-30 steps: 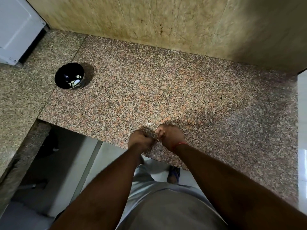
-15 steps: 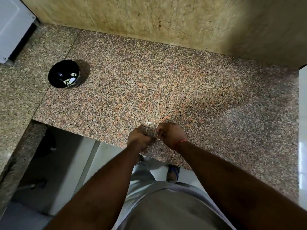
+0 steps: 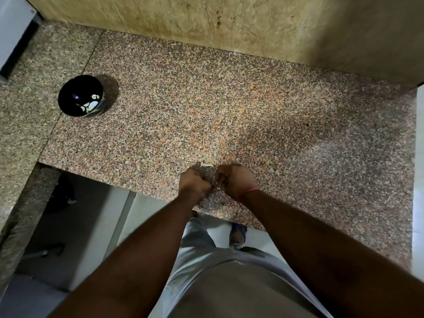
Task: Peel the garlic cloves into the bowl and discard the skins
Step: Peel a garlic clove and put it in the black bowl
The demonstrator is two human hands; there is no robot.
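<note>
- My left hand [image 3: 194,183] is curled into a loose fist just above the near edge of the counter, fingers bent inward; what it grips is hidden from me, but I judge it is steadying one end of a garlic clove.
- My right hand [image 3: 236,181] sits just beside it, knuckles almost touching, with a red thread [image 3: 250,191] around the wrist. Its fingers pinch something small and pale [image 3: 218,185] in the gap between the hands, most likely the clove or its skin; it is too small to tell which.
- I hold both hands close together and low, probably so that the skin can be worked loose and any scraps fall on the counter.
- One pale sliver of skin [image 3: 207,165] lies on the stone just beyond my hands.
- The black bowl [image 3: 73,92] stands well apart, far to the left, with a few pale peeled cloves [image 3: 91,104] inside. I will have to reach across to drop this one in.
- The counter [image 3: 206,106] is speckled pink and grey granite, meeting a yellowish stone wall [image 3: 206,19] at the far side.
- A white appliance [image 3: 11,26] shows at the far left corner.
- Below the counter edge I see pale floor tiles [image 3: 215,228], my grey clothing and one foot in a blue sandal [image 3: 238,231].
</note>
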